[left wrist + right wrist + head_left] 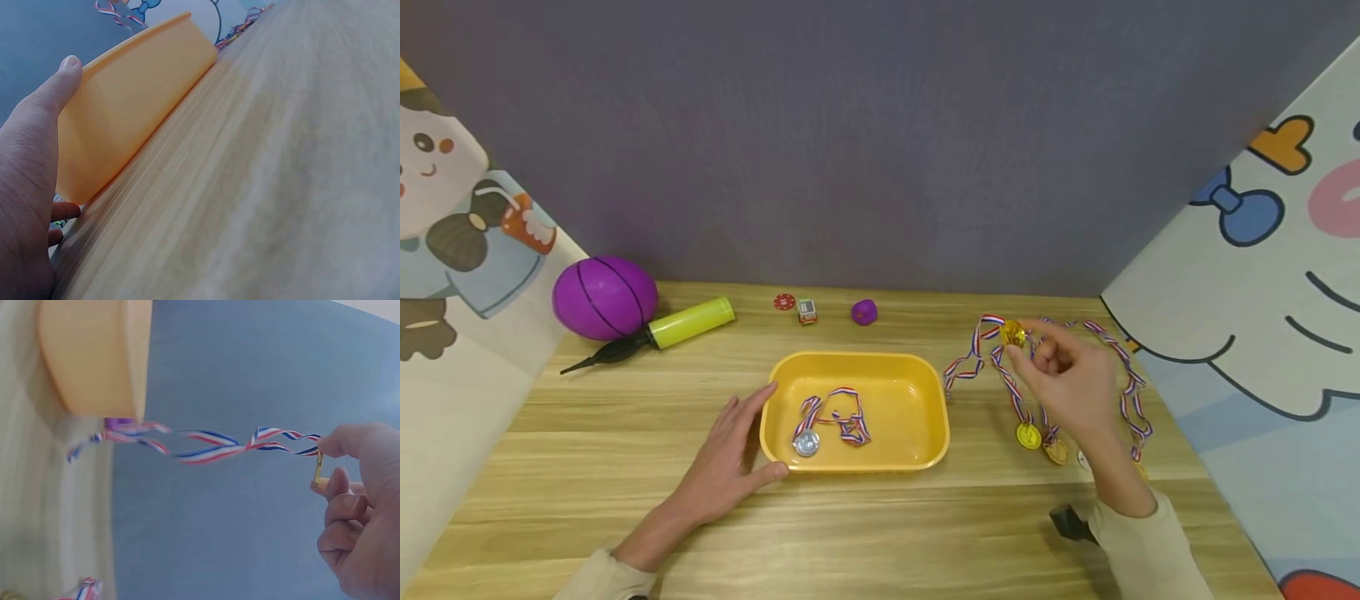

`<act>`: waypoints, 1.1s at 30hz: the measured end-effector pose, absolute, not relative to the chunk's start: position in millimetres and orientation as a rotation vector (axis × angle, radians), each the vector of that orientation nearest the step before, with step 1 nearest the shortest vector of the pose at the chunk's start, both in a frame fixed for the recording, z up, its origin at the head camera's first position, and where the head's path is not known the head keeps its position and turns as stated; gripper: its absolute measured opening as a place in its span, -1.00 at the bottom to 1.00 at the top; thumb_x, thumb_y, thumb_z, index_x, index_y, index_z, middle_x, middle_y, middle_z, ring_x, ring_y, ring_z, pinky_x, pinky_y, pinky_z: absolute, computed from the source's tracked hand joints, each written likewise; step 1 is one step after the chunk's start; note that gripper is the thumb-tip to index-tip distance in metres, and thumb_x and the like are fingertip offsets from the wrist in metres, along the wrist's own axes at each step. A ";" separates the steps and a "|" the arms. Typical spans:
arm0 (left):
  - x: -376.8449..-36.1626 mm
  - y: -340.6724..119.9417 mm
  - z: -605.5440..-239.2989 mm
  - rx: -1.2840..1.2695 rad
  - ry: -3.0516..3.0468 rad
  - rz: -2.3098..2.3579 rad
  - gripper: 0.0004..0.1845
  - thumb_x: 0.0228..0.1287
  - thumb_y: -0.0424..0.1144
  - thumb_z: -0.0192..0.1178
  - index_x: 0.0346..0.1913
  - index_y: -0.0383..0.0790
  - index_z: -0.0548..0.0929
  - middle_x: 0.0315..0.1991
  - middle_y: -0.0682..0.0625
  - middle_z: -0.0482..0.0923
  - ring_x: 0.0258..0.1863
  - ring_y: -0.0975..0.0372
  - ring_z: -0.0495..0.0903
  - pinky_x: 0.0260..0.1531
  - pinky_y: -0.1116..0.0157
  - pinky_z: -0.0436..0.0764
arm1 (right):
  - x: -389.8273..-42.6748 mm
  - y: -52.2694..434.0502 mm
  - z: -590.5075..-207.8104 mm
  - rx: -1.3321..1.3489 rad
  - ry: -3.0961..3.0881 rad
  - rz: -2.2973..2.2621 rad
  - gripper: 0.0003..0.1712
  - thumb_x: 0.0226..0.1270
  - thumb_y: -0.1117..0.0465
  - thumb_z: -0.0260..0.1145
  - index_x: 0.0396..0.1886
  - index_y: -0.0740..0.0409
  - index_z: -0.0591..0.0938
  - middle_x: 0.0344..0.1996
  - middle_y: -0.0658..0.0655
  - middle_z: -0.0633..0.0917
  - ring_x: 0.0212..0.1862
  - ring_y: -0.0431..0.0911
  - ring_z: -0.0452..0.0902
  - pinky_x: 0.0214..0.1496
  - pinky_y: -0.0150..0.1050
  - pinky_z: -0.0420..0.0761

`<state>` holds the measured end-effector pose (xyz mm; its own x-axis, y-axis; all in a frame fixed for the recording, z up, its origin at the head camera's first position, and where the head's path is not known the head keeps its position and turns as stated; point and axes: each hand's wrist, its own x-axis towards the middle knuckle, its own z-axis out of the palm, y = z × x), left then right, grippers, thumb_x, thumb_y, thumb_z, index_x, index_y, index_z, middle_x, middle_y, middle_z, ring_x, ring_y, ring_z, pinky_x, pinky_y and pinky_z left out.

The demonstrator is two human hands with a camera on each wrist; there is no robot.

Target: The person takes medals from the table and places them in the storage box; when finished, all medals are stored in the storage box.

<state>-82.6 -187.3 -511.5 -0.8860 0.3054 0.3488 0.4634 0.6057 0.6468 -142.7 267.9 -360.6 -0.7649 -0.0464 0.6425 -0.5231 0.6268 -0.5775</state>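
My right hand (1071,375) pinches a gold medal (1013,333) between thumb and index finger, raised over the right side of the table. Its striped red, white and blue ribbon (212,447) trails from the medal toward the tray in the right wrist view. Around the left end of a yellow tray (917,364), my left hand (718,467) spreads its thumb and fairly straight fingers, tips at the rim. The left wrist view shows the thumb (59,84) against the tray's wall. Inside the tray, a silver medal (806,442) lies with its striped ribbon (844,391).
Several more medals, including a gold one (1028,436) and a bronze-toned one (1057,452), lie below my right hand. A purple ball (604,297) and a yellow-green pump (692,323) sit back left. Small items line the back, including a purple one (864,312). A black object (1071,523) is by the right sleeve.
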 end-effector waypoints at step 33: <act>-81.7 -187.8 -509.5 -0.641 -2.628 -1.151 0.19 0.37 0.50 0.34 0.83 0.03 0.06 0.69 -0.24 0.31 0.60 -0.30 0.34 0.80 -0.09 -0.15 | -123.1 182.1 -358.4 0.879 -2.186 1.185 -0.58 0.12 0.42 0.65 0.03 0.24 0.87 -0.65 -0.10 0.59 -0.64 -0.33 0.26 -0.66 -0.51 0.25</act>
<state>-81.7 -187.8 -509.5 -0.8855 0.3075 0.3483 0.4645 0.6021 0.6494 -123.1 182.1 -358.4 -0.6671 -0.3008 0.6816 -0.7353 0.4133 -0.5372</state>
